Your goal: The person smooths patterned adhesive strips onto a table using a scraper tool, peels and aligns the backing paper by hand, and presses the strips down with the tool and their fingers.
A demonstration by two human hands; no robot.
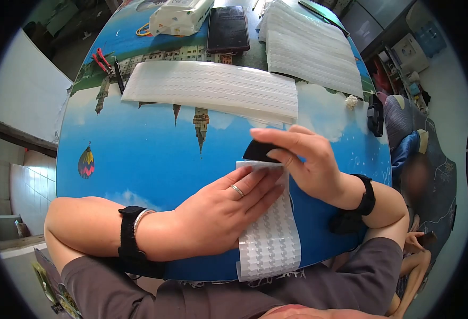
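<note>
The glossy patterned film strip, lying at the near edge of the table, looks light, pliable and slick, best held by its margins; the left hand lies flat across it, the right hand pinches a black scraper-like piece (material unclear).

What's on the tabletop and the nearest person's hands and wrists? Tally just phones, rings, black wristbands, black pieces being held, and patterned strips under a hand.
Phone: 1
Ring: 1
Black wristbands: 2
Black piece in the right hand: 1
Patterned strip under the left hand: 1
Total: 6
</note>
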